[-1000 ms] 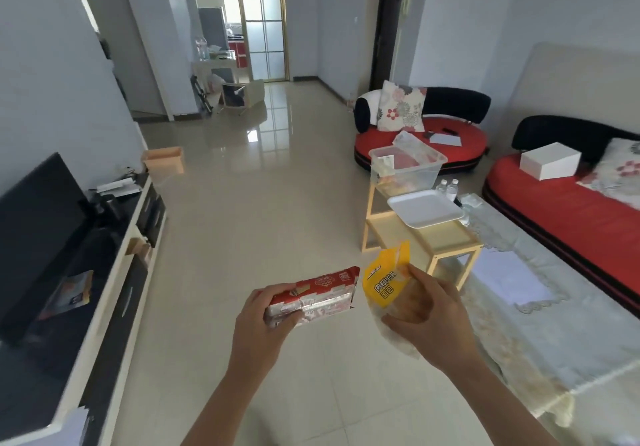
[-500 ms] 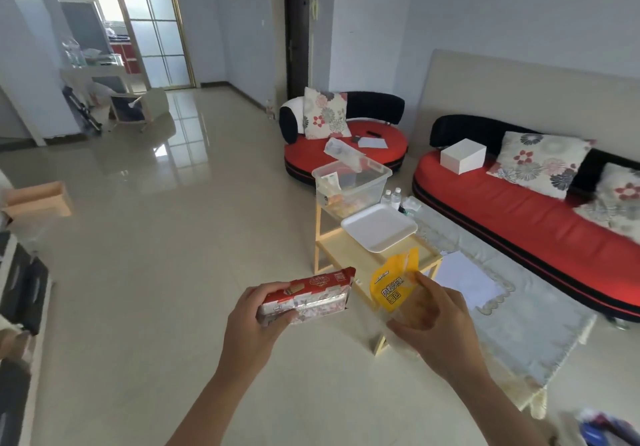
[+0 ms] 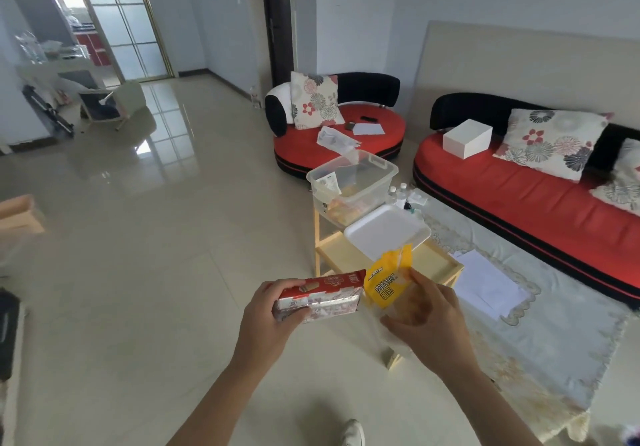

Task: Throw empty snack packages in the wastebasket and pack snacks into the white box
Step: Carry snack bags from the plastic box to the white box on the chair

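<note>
We see glossy tile on the floor (image 3: 138, 237), mirroring the doorway. The red pack (image 3: 322, 298) is shiny film, the yellow bag (image 3: 384, 283) glossy, partly clear plastic. The bin (image 3: 360, 182) is clear plastic, the tray (image 3: 384, 234) matt white, the stand (image 3: 440, 265) pale wood, the sofa (image 3: 536, 203) red cloth.

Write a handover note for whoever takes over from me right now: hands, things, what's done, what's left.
Left hand: grips a red snack pack.
Right hand: grips a yellow bread bag.
White box: closed, on the red sofa, apart from both hands.
Done: both packs in hand.
Left: pack full ones into the box, bin empty ones; which are empty I cannot tell, and no wastebasket is plainly in view.
</note>
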Motion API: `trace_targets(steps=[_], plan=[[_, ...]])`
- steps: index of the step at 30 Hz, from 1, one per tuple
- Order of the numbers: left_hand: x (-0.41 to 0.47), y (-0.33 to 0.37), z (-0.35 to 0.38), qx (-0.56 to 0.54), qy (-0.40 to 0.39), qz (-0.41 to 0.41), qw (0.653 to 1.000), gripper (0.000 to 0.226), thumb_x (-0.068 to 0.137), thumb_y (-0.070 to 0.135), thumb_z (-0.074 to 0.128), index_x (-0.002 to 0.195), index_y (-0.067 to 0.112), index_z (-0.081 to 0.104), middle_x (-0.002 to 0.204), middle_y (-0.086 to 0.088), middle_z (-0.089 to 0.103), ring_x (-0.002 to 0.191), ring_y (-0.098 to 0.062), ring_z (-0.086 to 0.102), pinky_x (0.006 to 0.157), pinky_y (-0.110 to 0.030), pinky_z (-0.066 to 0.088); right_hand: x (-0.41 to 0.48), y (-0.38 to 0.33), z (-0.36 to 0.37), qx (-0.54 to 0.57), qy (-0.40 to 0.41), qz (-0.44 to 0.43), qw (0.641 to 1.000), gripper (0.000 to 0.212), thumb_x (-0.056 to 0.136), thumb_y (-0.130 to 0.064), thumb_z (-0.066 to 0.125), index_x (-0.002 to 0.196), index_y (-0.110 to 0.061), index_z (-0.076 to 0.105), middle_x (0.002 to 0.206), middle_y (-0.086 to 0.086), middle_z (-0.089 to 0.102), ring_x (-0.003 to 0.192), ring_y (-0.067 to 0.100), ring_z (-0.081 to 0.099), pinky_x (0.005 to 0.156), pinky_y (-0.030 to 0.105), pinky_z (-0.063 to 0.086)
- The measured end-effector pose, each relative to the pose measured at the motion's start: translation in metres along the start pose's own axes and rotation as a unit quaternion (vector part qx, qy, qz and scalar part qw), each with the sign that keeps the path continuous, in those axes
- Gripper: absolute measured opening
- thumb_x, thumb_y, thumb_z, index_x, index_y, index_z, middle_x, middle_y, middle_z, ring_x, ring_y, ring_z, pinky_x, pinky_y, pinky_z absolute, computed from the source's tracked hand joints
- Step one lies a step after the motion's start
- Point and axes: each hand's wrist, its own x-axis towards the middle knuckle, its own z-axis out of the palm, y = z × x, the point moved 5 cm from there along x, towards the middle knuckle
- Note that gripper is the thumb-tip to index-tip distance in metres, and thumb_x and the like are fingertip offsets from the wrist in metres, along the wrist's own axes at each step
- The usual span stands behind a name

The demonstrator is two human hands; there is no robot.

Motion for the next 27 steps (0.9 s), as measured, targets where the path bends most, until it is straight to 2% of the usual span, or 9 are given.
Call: trace_targets(steps=[4,8,12,14,18,23,27], plan=[[0.065,-0.020,0.016,0.022,-0.020,-0.003,1.000,0.049,0.079,0.014,0.086,0.117,0.038,0.068,0.110,0.018,0.063,0.103,-0.004,0.065,0.081,-0.019,0.055,0.074,0.009,0.027,0.012,-0.015,0.009,1.000,0.097,0.060,-0.040,0.094,0.143,-0.044,0.045,0.124,-0.009,0.045,0.103,0.009,0.053,0.080,0.015,0.040],[0.134,-0.027,0.025,0.037,-0.006,-0.010,0.999,0.051,0.078,0.011,0.086,0.115,0.041,0.067,0.112,0.016,0.064,0.106,-0.001,0.063,0.083,-0.016,0.054,0.148,0.013,0.042,0.022,-0.026,0.017,0.999,0.098,0.058,-0.042,0.095,0.143,-0.044,0.045,0.125,-0.008,0.045,0.105,0.010,0.055,0.084,0.018,0.043],[0.196,-0.030,0.033,0.032,0.017,-0.016,0.999,0.048,0.078,0.012,0.087,0.115,0.035,0.068,0.112,0.013,0.065,0.106,-0.001,0.063,0.081,-0.010,0.051,0.216,0.008,0.047,0.017,-0.030,0.004,0.999,0.097,0.056,-0.042,0.095,0.140,-0.044,0.047,0.124,-0.010,0.045,0.098,0.002,0.052,0.082,0.015,0.040],[0.222,-0.034,0.037,0.032,0.022,-0.023,0.999,0.047,0.079,0.012,0.086,0.116,0.034,0.068,0.113,0.012,0.065,0.107,-0.002,0.063,0.081,-0.010,0.051,0.242,0.008,0.048,0.007,-0.032,0.004,0.999,0.097,0.057,-0.042,0.095,0.141,-0.041,0.047,0.123,-0.010,0.046,0.094,0.001,0.051,0.082,0.016,0.040],[0.267,-0.045,0.050,0.006,0.027,-0.026,0.999,0.049,0.079,0.009,0.086,0.116,0.036,0.068,0.114,0.011,0.065,0.107,-0.003,0.065,0.081,-0.011,0.053,0.283,0.012,0.055,0.004,-0.026,0.006,1.000,0.097,0.058,-0.043,0.094,0.142,-0.041,0.045,0.123,-0.011,0.045,0.092,-0.010,0.049,0.081,0.015,0.040],[0.327,-0.068,0.071,-0.025,0.015,-0.036,0.999,0.048,0.079,0.007,0.085,0.115,0.035,0.069,0.113,0.011,0.065,0.107,-0.003,0.065,0.081,-0.013,0.053,0.327,0.028,0.070,-0.017,-0.020,0.043,0.999,0.098,0.059,-0.046,0.093,0.144,-0.041,0.044,0.122,-0.012,0.042,0.098,0.004,0.050,0.083,0.018,0.041],[0.385,-0.088,0.086,-0.053,-0.003,-0.029,0.998,0.048,0.077,0.005,0.086,0.114,0.032,0.071,0.112,0.008,0.066,0.105,-0.004,0.066,0.081,-0.010,0.050,0.363,0.038,0.088,-0.013,0.001,0.072,0.997,0.097,0.058,-0.045,0.093,0.143,-0.042,0.045,0.120,-0.013,0.041,0.102,0.007,0.054,0.085,0.020,0.045]])
